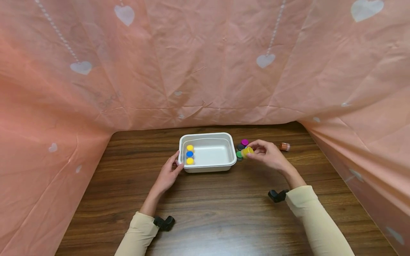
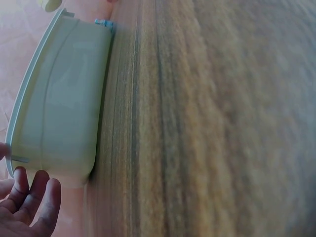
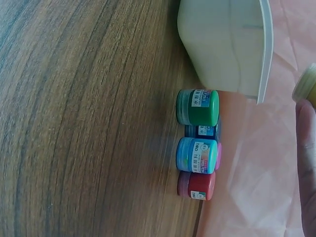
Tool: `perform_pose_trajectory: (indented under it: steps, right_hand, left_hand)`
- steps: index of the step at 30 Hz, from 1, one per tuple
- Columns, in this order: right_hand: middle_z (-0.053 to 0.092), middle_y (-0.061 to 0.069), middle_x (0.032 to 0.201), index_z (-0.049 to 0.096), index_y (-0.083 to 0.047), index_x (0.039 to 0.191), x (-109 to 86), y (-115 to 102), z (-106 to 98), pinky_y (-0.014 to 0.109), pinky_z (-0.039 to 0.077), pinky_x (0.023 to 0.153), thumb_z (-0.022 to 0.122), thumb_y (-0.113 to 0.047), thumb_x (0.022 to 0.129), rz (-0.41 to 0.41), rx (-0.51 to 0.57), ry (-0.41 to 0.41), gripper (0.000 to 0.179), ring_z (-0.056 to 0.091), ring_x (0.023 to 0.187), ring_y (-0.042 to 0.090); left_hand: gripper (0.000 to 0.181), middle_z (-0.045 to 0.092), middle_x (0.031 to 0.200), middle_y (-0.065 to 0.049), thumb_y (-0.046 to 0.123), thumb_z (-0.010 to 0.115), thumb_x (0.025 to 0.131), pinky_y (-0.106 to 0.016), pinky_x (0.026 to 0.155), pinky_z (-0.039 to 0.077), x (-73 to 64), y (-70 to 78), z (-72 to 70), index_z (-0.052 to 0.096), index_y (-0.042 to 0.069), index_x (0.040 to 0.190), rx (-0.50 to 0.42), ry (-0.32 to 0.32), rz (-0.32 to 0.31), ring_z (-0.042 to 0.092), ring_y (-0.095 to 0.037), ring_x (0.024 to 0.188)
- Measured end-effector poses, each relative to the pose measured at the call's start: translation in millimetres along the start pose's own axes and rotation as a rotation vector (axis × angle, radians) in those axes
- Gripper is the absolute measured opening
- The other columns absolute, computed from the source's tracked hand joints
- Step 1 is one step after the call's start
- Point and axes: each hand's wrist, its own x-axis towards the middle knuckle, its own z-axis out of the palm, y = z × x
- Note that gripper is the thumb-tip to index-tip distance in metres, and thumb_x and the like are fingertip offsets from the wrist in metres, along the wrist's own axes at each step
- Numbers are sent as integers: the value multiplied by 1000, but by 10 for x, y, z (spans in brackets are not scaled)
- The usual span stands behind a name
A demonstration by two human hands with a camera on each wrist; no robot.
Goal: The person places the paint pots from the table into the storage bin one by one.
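Note:
A white plastic tub (image 1: 208, 170) stands on the wooden table. Along its left end sit three small paint jars in a row: a yellow-lidded jar (image 1: 190, 148), a blue-lidded jar (image 1: 190, 154) and another yellow-lidded jar (image 1: 190, 161). My left hand (image 1: 168, 173) holds the tub's near left corner, the fingers (image 2: 37, 190) up against the outer wall below the rim. A yellow paint jar (image 1: 247, 152) is pinched between the thumb and fingers of my right hand (image 1: 268, 153), raised just beyond the tub's right end. In the right wrist view, only part of this jar (image 3: 307, 88) shows.
Right of the tub stand a green jar (image 3: 200, 107), a dark jar (image 1: 240, 147), a light blue jar (image 3: 197, 155), a red jar (image 3: 196, 185) and a magenta-lidded jar (image 1: 245, 142). An orange-brown jar (image 1: 284, 147) lies farther right. A pink curtain (image 1: 205, 71) surrounds the table.

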Motion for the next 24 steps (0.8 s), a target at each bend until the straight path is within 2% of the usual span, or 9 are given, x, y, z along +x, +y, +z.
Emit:
perform_pose_trajectory:
  steps: [9, 12, 20, 24]
  right_hand:
    - [70, 22, 111, 64, 3, 130, -8, 14, -22, 21, 55, 76, 75, -17, 96, -2, 22, 1, 41, 68, 89, 14]
    - [69, 22, 116, 65, 0, 132, -4, 10, -12, 22, 55, 77, 75, -17, 97, -11, 29, 8, 40, 69, 90, 14]
    - [61, 21, 134, 65, -1, 135, 36, 9, 49, 21, 55, 82, 73, -11, 97, -65, 54, -1, 40, 66, 99, 19]
    - [61, 20, 132, 67, -1, 134, 82, -3, 103, 19, 52, 86, 75, -9, 95, -104, 39, 5, 40, 62, 105, 26]
  left_hand:
    - [61, 52, 115, -14, 14, 61, 105, -23, 87, 47, 1, 18, -11, 36, 4, 160, 2, -2, -7, 54, -25, 108]
    - [61, 51, 116, -14, 13, 61, 105, -23, 87, 47, -2, 25, -16, 36, 4, 160, 4, -3, -10, 54, -26, 109]
    - [61, 51, 117, -14, 14, 61, 105, -24, 86, 46, -5, 26, -19, 36, 5, 160, 6, -7, -13, 54, -27, 110]
    - [62, 51, 116, -14, 14, 61, 105, -25, 86, 48, -2, 15, -17, 35, 4, 160, 0, -5, -7, 55, -28, 110]
